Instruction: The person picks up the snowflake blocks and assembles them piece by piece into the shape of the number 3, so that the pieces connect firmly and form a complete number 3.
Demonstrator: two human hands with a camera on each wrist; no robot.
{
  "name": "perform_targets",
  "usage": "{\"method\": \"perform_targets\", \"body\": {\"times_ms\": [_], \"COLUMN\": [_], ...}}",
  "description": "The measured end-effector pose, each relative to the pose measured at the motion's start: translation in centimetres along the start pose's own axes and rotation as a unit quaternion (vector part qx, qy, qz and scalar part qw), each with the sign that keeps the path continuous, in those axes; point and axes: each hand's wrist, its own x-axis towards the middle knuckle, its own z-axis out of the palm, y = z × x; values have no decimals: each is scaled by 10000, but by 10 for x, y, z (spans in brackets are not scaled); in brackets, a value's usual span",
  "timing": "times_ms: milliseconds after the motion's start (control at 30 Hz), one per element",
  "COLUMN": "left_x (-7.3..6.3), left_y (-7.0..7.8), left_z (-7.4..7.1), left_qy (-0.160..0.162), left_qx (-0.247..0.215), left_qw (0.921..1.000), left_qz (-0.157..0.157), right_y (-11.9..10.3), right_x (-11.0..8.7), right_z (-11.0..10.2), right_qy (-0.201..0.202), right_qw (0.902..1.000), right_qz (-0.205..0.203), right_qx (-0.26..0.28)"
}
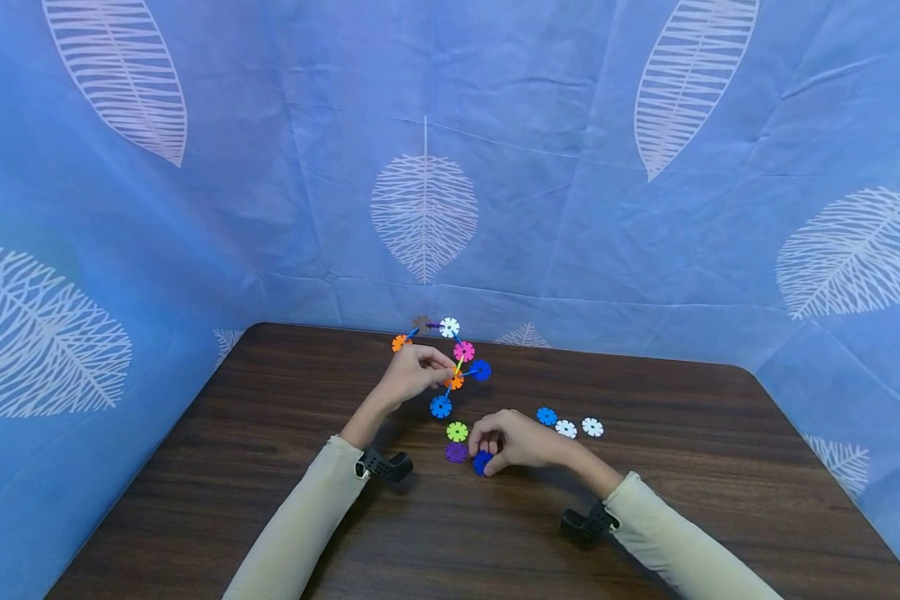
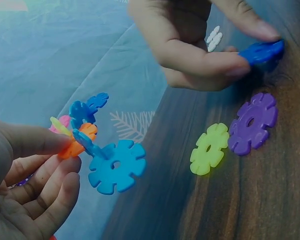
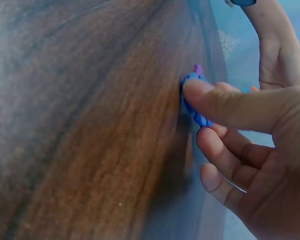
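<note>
My left hand (image 1: 411, 375) pinches an orange interlocking disc (image 1: 457, 382) of a joined chain of notched plastic discs. From that disc, light-blue pieces link to a blue disc (image 2: 117, 167) and a dark-blue disc (image 1: 481, 370). A pink disc (image 1: 463, 351), a white disc (image 1: 449, 327), a brown disc (image 1: 421, 323) and another orange disc (image 1: 400, 342) continue the chain in an arc. Low over the table, my right hand (image 1: 521, 439) holds a loose dark-blue disc (image 2: 264, 53) between thumb and fingers. Beside it lie a yellow-green disc (image 2: 210, 149) and a purple disc (image 2: 253, 123).
Right of my right hand, a blue disc (image 1: 547, 416) and two white discs, one nearer (image 1: 566, 429) and one farther right (image 1: 592, 427), lie on the dark wooden table (image 1: 682, 467). A blue leaf-patterned cloth (image 1: 540, 208) hangs behind the far edge.
</note>
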Motion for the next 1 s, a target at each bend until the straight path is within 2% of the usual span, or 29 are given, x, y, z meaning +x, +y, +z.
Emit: {"method": "perform_targets", "body": {"times_ms": [267, 467, 567, 733, 1000], "left_x": [-2, -1, -1, -1, -1], "left_y": [1, 2, 2, 2, 2], "left_z": [1, 3, 3, 3, 4], "left_qy": [25, 127, 147, 186, 305], "left_qx": [-8, 10, -48, -110, -117], "left_qw": [10000, 9999, 9999, 9998, 9995], "left_qz": [-46, -80, -48, -20, -7], "right_y": [3, 5, 6, 2, 4], "right_x": [0, 2, 5, 7, 13], "right_z": [-9, -22, -30, -43, -55], "right_qy": [602, 1447, 1938, 2665, 3518], "right_qw": [9972, 9880, 9787, 9592, 9276], "right_qz": [384, 530, 667, 816, 1007], "right_qx": [200, 58, 87, 473, 756]}}
